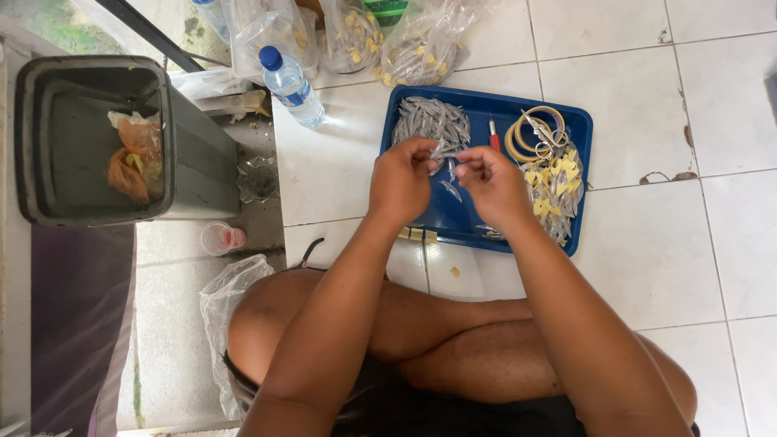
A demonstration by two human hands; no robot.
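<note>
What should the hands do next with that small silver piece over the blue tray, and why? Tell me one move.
Probably lower the small silver piece onto the blue tray. The left hand and right hand pinch it between their fingertips right above the tray, where a heap of similar silver pieces lies on one side and yellow-tagged ones on the other. Which heap suits it cannot be told.

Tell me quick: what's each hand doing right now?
Left hand: fingers pinched shut on a small silvery piece above the blue tray.
Right hand: fingers curled shut at the same piece; its grip on it cannot be told.
</note>
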